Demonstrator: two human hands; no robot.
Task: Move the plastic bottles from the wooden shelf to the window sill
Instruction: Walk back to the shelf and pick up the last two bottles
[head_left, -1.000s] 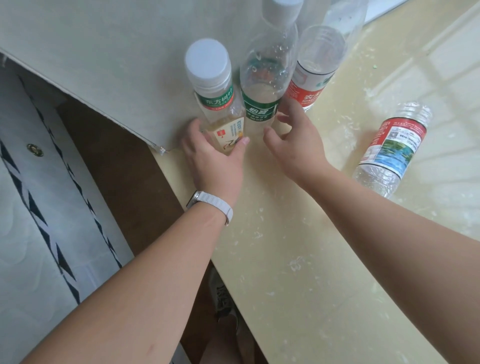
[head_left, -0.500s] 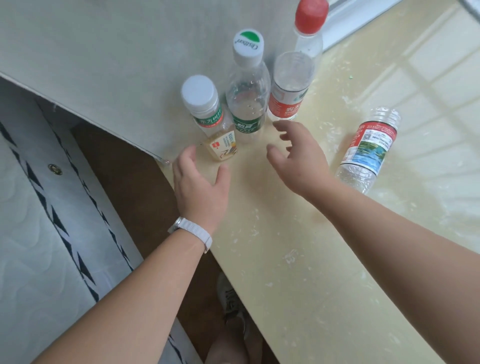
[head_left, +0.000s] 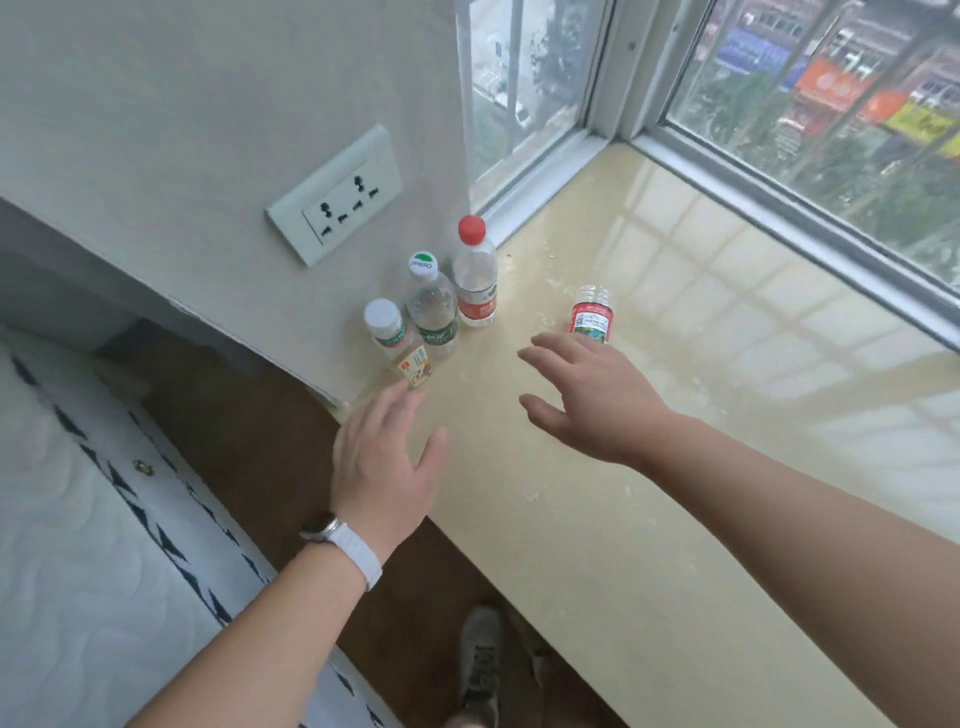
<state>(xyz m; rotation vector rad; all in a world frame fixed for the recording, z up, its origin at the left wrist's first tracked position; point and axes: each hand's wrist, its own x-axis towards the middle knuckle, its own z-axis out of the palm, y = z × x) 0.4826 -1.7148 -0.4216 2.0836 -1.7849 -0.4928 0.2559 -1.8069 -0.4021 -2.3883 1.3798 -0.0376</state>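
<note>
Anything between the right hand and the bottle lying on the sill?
Nothing visible. The open right hand hovers just short of the lying bottle, its fingers hiding the bottle's base in this view. The three upright bottles stand further left, by the wall, out of the path.

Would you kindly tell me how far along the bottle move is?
Done: four bottles are on the window sill: the white-capped bottle, the middle bottle and the red-capped bottle upright by the wall, the fourth bottle on its side. In hand: nothing; left hand and right hand hover open. Left: shelf out of view, so unknown.
</note>
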